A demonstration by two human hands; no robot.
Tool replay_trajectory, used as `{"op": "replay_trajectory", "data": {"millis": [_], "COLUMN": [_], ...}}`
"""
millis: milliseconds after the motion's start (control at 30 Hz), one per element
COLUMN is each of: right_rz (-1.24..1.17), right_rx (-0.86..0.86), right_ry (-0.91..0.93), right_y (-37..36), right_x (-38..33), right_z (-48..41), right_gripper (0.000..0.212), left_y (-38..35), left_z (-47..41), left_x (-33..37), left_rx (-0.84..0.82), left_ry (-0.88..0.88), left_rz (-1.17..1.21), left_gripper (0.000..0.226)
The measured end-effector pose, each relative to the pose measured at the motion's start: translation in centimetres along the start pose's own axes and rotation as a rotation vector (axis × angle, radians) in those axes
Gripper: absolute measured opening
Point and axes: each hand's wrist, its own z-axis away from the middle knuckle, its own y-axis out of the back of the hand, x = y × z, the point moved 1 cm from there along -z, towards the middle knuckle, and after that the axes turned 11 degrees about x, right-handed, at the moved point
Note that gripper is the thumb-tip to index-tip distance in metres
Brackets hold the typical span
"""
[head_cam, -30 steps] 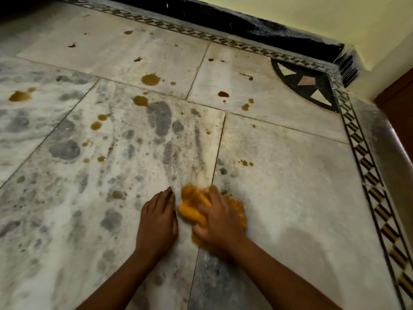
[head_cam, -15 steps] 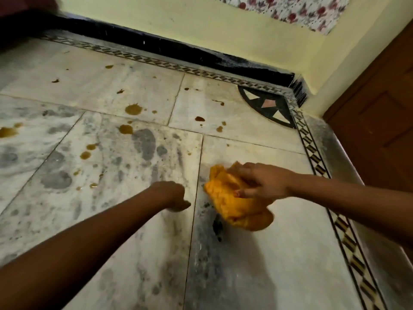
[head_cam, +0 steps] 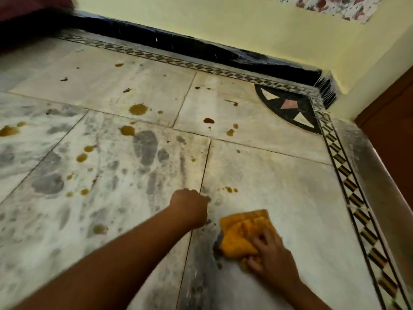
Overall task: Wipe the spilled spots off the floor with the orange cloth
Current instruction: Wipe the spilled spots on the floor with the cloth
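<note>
Head view — right hand (head_cam: 273, 258) tight on orange cloth (head_cam: 240, 233) — left hand (head_cam: 190, 208) seemingly fisted

Near right on the floor (head_cam: 290, 166): cloth (head_cam: 240, 233), pressed down and clutched under right grip (head_cam: 273, 262), over its near right part. Just left of cloth, across a tile seam (head_cam: 205, 166): left grip (head_cam: 190, 206), curled, apart from cloth. Just beyond cloth, right of the seam: a pair of spots (head_cam: 230, 189). Farther back and left: more of them scattered over several tiles, largest spot (head_cam: 138, 109) well behind left grip. In far right corner: inlay (head_cam: 288, 106). Along right and back edges of floor: border strip (head_cam: 348, 175). Behind back strip: skirting (head_cam: 201, 49), then wall (head_cam: 223, 21). Right of right strip: door (head_cam: 393, 121).
</note>
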Motion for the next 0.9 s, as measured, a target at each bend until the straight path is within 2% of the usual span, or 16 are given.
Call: {"op": "replay_trajectory", "data": {"millis": [100,133,200,267,300,367,467,533,600,700,767,833,900], "right_rz": [-0.025,-0.056,-0.044,-0.092,-0.124,-0.191,-0.143,-0.122,-0.114,-0.166,-0.238,-0.248,-0.161], "right_rx": [0.079,0.082,0.079,-0.031,-0.044,0.039,0.185,0.202,0.132,-0.046,0.012,0.093,0.196], "right_ry": [-0.380,-0.428,-0.365,-0.167,-0.075,-0.084,-0.340,-0.419,-0.382,-0.162,-0.098,-0.241,-0.384], "right_y": [0.0,0.1,-0.9,-1.8,-1.8,-0.9,-0.7,-1.4,-2.0,-2.3,-1.6,-0.7,-0.9], "right_x": [1.1,-0.3,-3.5,-5.2,-4.7,-1.0,3.7,2.4,-1.4,-4.1,-1.4,2.7,5.1], "right_z": [-8.1,-10.8,-12.6,-9.3,-6.5,-3.0,-7.9,-13.6,-16.7,-12.7,-7.9,-6.8,-10.4], "right_gripper": [0.064,0.063,0.062,0.064,0.065,0.062,0.057,0.056,0.055,0.055,0.054,0.051,0.048], "left_y": [-5.8,-7.5,-10.3,-11.6,-11.9,-12.4,-12.4,-12.1,-11.5,-11.5,-11.7,-11.9,-11.8], "left_z": [0.0,0.2,0.5,0.8,0.9,0.8,0.0,-0.7,-1.4,-1.9,-2.3,-2.7,-3.0], "left_x": [1.1,1.5,2.2,2.7,2.7,2.7,2.4,2.7,2.8,2.0,0.9,0.1,0.0], "left_rx": [0.226,0.317,0.464,0.514,0.541,0.617,0.626,0.622,0.611,0.594,0.614,0.636,0.659], "left_ry": [0.198,0.254,0.323,0.362,0.355,0.361,0.367,0.393,0.396,0.388,0.381,0.362,0.359], "left_rz": [0.253,0.331,0.464,0.521,0.530,0.525,0.536,0.550,0.540,0.595,0.638,0.651,0.648], "left_gripper": [0.045,0.046,0.044,0.042,0.046,0.049,0.050,0.048,0.045,0.046,0.049,0.048,0.048]}}
